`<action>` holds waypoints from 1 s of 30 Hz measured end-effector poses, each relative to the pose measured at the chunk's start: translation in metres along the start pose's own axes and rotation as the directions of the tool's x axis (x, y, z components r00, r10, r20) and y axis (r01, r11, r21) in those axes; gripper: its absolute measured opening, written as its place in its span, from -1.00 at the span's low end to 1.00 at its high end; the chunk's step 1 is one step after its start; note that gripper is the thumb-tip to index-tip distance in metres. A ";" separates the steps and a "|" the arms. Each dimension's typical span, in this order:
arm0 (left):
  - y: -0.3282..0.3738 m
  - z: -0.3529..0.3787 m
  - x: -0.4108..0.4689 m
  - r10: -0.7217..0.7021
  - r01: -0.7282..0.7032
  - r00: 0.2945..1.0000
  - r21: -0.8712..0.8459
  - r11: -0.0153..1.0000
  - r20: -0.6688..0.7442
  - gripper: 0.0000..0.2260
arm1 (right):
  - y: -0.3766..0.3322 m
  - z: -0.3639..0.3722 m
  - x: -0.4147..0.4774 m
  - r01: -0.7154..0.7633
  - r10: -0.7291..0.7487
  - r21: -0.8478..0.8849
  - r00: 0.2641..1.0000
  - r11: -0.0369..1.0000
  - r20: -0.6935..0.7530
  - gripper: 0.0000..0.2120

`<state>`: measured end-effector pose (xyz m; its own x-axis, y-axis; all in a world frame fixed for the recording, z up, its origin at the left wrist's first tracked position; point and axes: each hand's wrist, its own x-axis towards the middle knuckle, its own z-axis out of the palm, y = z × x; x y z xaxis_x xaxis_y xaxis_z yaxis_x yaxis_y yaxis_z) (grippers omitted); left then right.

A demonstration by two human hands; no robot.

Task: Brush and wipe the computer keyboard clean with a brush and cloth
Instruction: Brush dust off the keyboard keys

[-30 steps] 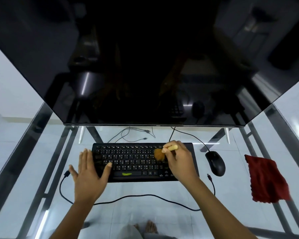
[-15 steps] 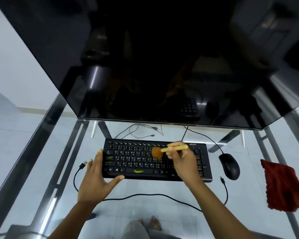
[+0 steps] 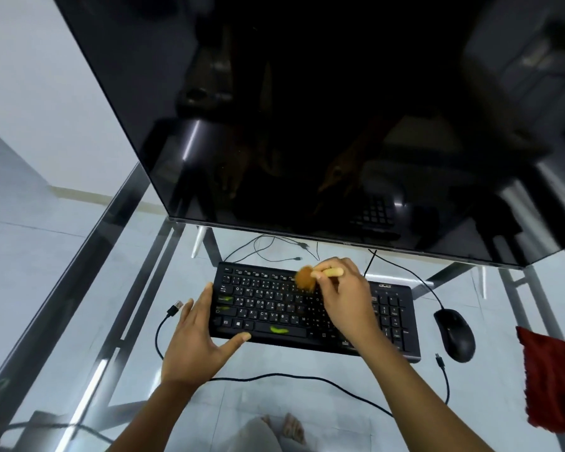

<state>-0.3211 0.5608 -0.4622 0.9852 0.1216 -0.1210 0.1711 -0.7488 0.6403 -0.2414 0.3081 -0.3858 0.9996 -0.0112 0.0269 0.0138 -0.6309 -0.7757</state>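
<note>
Your desk [image 3: 79,321] is clear glass on a metal frame, so the pale tiled floor shows straight through it, and a big dark monitor [image 3: 307,125] leans over the far side, its lower edge hanging just above the back of the keyboard. Starting at the left, a loose USB plug [image 3: 176,306] lies on the glass just beside your left hand [image 3: 198,347], and its black cable [image 3: 274,376] loops along the near side under both of your forearms. That left hand lies flat and open, fingers along the left end of the black keyboard [image 3: 274,308] and thumb pressed against its front edge, gripping nothing. The keyboard sits in the middle of the desk, with green marks on its left keys and on the space bar. Your right hand [image 3: 343,298] reaches over the keys and hides a good part of the middle section; its grip is closed around the pale handle of the brush [image 3: 310,276], whose orange-brown bristles touch the upper rows near the back edge. Thin cables [image 3: 268,247] trail behind the keyboard under the monitor. Further right, a black mouse [image 3: 455,336] rests near the keyboard's right end, with a small plug [image 3: 439,359] just beside it. The red cloth [image 3: 555,386] lies well apart at the right edge of the desk, untouched.
</note>
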 end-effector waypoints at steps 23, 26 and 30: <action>0.000 -0.003 -0.001 0.042 -0.042 0.999 0.008 0.999 0.019 0.05 | -0.042 0.044 0.021 -0.227 0.168 0.217 0.951 0.949 0.260 -0.92; -0.001 -0.003 -0.001 0.050 -0.050 0.999 0.001 0.999 0.003 0.06 | -0.046 0.047 0.025 -0.224 0.186 0.313 0.971 0.923 0.148 -0.91; 0.002 -0.005 -0.001 0.086 -0.085 0.996 0.020 0.996 -0.016 0.04 | -0.056 0.058 0.020 -0.120 0.068 0.194 0.965 0.974 0.253 -0.91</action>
<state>-0.3221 0.5623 -0.4570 0.9963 0.0673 -0.0535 0.0860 -0.7691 0.6333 -0.2210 0.3880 -0.3779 0.9720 0.1426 -0.1867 -0.1015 -0.4620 -0.8811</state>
